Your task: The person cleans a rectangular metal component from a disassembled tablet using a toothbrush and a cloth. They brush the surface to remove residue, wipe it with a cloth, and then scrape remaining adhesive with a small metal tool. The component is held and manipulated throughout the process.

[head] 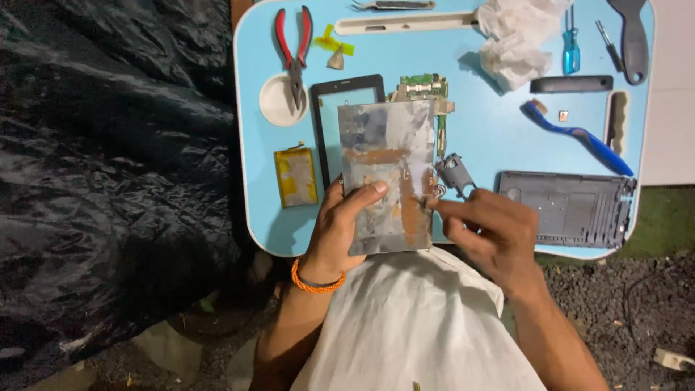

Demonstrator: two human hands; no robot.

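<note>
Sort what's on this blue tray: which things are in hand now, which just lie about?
In hand:
left hand holding silver metal panel
right hand at panel's edge
small grey part by right fingers

Lying about:
red pliers
yellow battery
blue toothbrush
grey back cover
crumpled tissue

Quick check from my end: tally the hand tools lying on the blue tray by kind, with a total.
Pliers: 1
Tweezers: 1
Screwdrivers: 2, blue-handled and small dark one
Toothbrush: 1
Scraper: 1
Total: 6
All lie on the blue tray.
</note>
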